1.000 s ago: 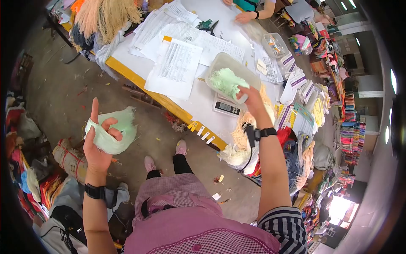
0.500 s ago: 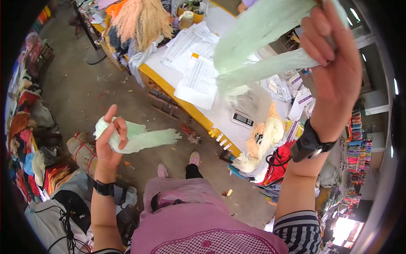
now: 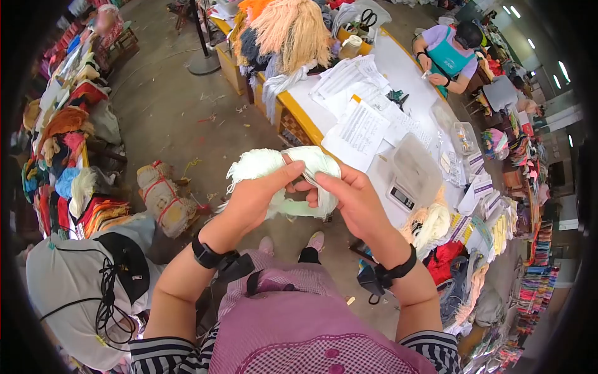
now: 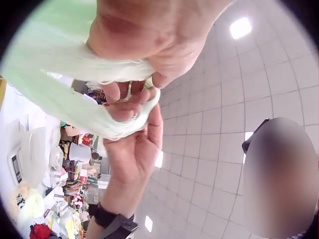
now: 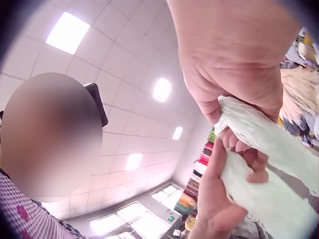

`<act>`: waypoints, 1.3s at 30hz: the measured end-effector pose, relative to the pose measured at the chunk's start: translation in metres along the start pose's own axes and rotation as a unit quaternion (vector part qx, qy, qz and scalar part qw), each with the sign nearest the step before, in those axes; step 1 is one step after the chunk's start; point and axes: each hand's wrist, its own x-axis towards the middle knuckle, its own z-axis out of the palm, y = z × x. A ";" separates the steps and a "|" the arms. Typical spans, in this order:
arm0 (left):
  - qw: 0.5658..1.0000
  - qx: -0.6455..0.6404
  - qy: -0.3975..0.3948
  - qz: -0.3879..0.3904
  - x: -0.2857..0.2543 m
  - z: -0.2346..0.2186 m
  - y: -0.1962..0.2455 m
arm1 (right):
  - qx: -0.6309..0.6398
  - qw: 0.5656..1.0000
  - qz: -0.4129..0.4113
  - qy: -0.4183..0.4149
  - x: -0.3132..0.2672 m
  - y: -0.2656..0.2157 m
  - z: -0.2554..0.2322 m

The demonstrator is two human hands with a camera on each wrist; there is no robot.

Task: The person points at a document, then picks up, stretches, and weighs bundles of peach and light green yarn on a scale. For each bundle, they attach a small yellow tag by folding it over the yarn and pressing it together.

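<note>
Pale green yarn (image 3: pixel 255 163) is held up in front of the apron by both hands, above the floor beside the table. My left hand (image 3: pixel 256 196) has the yarn looped round its fingers, thumb lying over the strands. Facing it, my right hand (image 3: pixel 362 209) pinches a bunched loop of the same yarn between thumb and fingers. Seen from the left wrist, pale strands (image 4: pixel 75 104) hang in bands between the two hands. In the right wrist view, yarn (image 5: pixel 269 194) drapes down past the left fingers, and the fingertips of both hands almost meet.
A clear plastic box (image 3: pixel 416 161) rests on a digital scale (image 3: pixel 400 197) on the white table. Papers (image 3: pixel 356 134) and peach yarn (image 3: pixel 296 34) lie further back. Another person (image 3: pixel 450 56) sits across the table. Cream yarn (image 3: pixel 433 224) hangs at the near corner.
My right hand took pale green yarn from the box and lifted it high, then brought it over to my left hand. Both hands are now together at the yarn.
</note>
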 end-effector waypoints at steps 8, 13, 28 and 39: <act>0.986 0.162 0.025 -0.006 -0.011 -0.010 -0.002 | -0.060 0.997 0.005 0.045 0.002 0.036 -0.007; 0.994 0.105 0.011 0.033 -0.011 -0.012 -0.008 | 0.049 0.992 -0.042 0.110 -0.004 0.032 0.013; 0.978 -0.198 -0.067 0.014 0.004 -0.052 0.006 | 0.200 0.977 -0.045 0.052 -0.028 0.064 -0.017; 0.948 -0.198 -0.117 0.220 0.028 -0.173 0.167 | -0.333 0.905 0.198 0.177 -0.153 0.240 -0.168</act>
